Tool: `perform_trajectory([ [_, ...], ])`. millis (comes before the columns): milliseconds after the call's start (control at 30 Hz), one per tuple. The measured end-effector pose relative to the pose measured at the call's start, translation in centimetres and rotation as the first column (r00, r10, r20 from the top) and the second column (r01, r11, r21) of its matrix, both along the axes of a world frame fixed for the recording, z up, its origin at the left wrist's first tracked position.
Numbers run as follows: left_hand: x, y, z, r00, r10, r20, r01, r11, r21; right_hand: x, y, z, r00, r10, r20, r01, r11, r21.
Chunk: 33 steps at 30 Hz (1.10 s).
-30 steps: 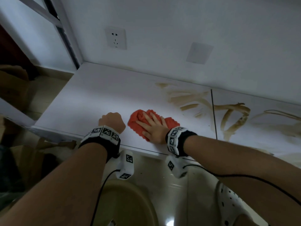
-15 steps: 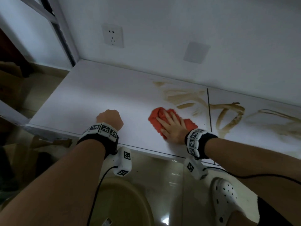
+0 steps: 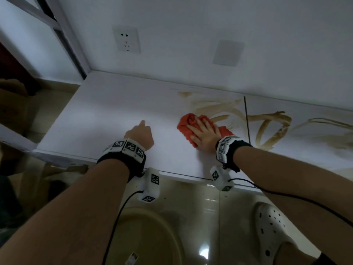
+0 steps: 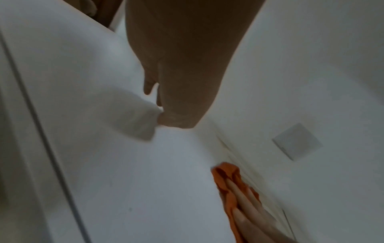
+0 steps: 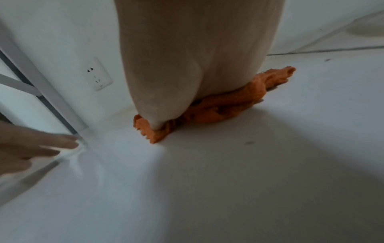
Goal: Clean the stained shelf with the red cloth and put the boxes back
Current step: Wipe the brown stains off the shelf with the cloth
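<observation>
The white shelf (image 3: 107, 115) carries brown smeared stains (image 3: 271, 129) on its right half. A crumpled red cloth (image 3: 184, 126) (image 4: 226, 177) (image 5: 228, 105) lies at the left edge of the stains. My right hand (image 3: 205, 131) (image 5: 187, 65) presses flat on it with straight fingers (image 4: 245, 205). My left hand (image 3: 140, 133) (image 4: 182, 65) (image 5: 31, 148) rests on the clean part of the shelf, left of the cloth. Its fingers reach forward and hold nothing.
A wall socket (image 3: 126, 39) and a blank cover plate (image 3: 228, 52) sit on the wall behind the shelf. A seam (image 3: 247, 119) divides the shelf. Brown cardboard (image 3: 13, 96) lies on the floor at left. A beige basin (image 3: 149, 236) and a white clog (image 3: 271, 232) are below the front edge.
My right hand has slid the cloth to the right, up to the stains. My left hand has uncurled from a fist to outstretched fingers.
</observation>
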<state>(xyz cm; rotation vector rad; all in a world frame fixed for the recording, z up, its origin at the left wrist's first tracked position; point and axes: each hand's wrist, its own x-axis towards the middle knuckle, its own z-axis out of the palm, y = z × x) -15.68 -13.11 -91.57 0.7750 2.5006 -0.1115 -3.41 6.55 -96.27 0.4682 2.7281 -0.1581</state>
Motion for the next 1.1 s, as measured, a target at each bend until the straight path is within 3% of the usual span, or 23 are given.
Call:
perform_trajectory([
  [133,0.7,1.8,0.6,0.994,-0.105,0.029,0.101,0.987,0.125,3.6,0.6,0.7,0.999,-0.026,0.039,0.027,0.999,-0.023],
  [233,1.7,2.7,0.1,0.993,-0.118,0.024,0.113,0.982,0.152,5.2,-1.2,0.7,0.996,0.075,0.05,-0.073,0.997,-0.041],
  [367,3.1,2.7,-1.1,0.983,-0.182,-0.023,0.184,0.978,0.095,4.4,-3.4,0.3,0.975,0.207,0.082,-0.201,0.976,-0.081],
  [467,3.2,3.1,-1.3,0.981,-0.184,-0.055,0.188,0.979,0.075,2.4,-2.8,0.1,0.974,0.221,0.051,-0.218,0.973,-0.071],
  [567,2.9,3.5,-1.3,0.992,-0.115,-0.049,0.118,0.991,0.06,0.4,-1.1,-0.2,0.985,0.167,0.033,-0.166,0.985,-0.042],
  [667,2.5,3.6,-1.5,0.99,-0.132,-0.049,0.134,0.99,0.042,0.0,1.7,-0.6,0.998,0.06,-0.02,-0.059,0.998,0.028],
  [833,1.7,4.0,-1.8,0.989,-0.15,-0.014,0.15,0.988,0.033,5.2,4.9,-0.1,0.995,-0.104,-0.005,0.104,0.994,0.029],
  [967,1.4,4.3,-1.5,0.992,-0.126,0.007,0.125,0.991,0.042,8.0,1.9,0.5,0.997,0.058,0.054,-0.058,0.998,-0.013],
  [1100,2.6,4.7,-0.8,0.996,-0.084,-0.04,0.085,0.996,0.033,6.0,0.4,0.1,0.966,0.254,0.039,-0.251,0.966,-0.068],
])
